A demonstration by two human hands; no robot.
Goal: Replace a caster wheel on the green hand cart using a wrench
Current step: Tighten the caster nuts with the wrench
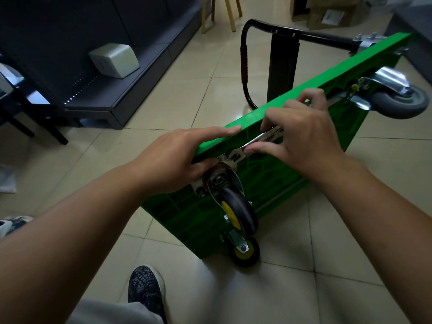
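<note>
The green hand cart [275,183] stands on its side on the tiled floor, underside towards me. A black caster wheel with a yellow hub [236,212] sits on its metal plate at the near upper corner. My left hand [182,157] grips that corner, fingers flat along the cart's top edge and thumb against the caster plate. My right hand [301,134] holds a silver wrench [259,140], whose head sits at the caster plate's bolt. A second yellow-hubbed caster [244,251] is at the bottom corner. A grey caster [397,99] is at the far upper corner.
The cart's black handle [245,64] is folded out behind it on the floor. A dark low shelf unit [112,90] with a white box [114,60] runs along the left. Wooden stool legs [219,12] stand at the back. My shoe [146,288] is at the bottom.
</note>
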